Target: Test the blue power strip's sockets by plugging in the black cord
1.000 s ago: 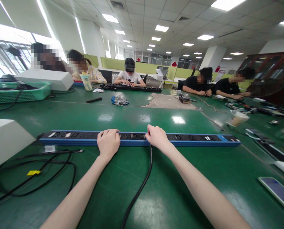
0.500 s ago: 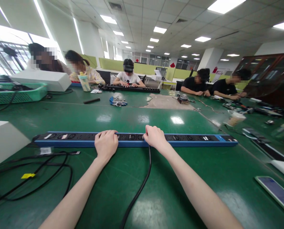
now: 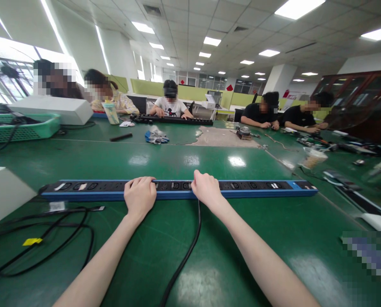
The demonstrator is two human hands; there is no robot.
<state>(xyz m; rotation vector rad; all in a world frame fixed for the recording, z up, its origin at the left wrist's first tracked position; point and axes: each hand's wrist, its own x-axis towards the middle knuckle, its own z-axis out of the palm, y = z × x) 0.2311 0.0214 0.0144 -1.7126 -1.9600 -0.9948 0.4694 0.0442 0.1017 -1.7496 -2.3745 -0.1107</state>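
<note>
A long blue and black power strip (image 3: 260, 194) lies crosswise on the green table, its row of sockets facing up. Wrapped over its left-middle part, my left hand (image 3: 140, 196) grips the strip. Just right of the strip's middle, my right hand (image 3: 206, 189) is closed in a fist over the sockets. From under that fist a black power cord (image 3: 190, 251) runs down toward the near edge. The cord's plug end is hidden inside the fist, and I cannot tell how far it sits in a socket.
Black cables with a yellow tag (image 3: 33, 241) coil at the left, beside a white box (image 3: 4, 196). Beyond are a green basket (image 3: 30, 130), gloves (image 3: 156, 136) and a lidded cup (image 3: 111, 114). A plastic cup (image 3: 313, 158) stands right. Several people sit around the table.
Both hands keep their places on the strip and the cord. The view has shifted slightly. Across the table, a person's hands have moved apart along a black strip.
</note>
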